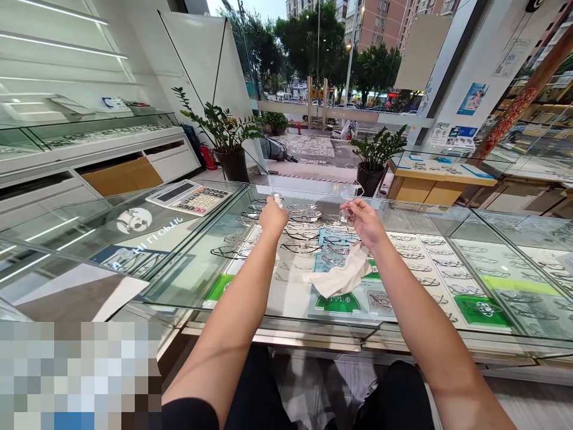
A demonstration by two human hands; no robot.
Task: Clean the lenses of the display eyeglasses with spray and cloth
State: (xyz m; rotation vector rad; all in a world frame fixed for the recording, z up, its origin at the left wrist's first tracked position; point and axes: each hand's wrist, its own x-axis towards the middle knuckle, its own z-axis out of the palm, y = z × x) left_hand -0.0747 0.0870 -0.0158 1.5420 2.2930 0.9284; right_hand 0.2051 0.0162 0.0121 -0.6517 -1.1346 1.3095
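Note:
My left hand [274,216] is closed round a small white-topped bottle [278,200], held above the glass display counter [286,319]; most of the bottle is hidden by the fingers. A pair of thin-rimmed eyeglasses [352,191] is pinched in my right hand [366,222], raised a little over the counter. Below that hand, a cream cloth [342,276] spreads towards the left; I cannot tell whether the lower fingers hold it or it only lies on the glass. Rows of eyeglass frames [301,246] show under the glass between and around my hands.
A large calculator [190,196] lies on the counter at the left, with a sheet of paper [96,289] nearer me. Potted plants [233,161] stand beyond the counter before the shop window. More display cases [510,257] continue to the right. A pixelated patch covers the lower left.

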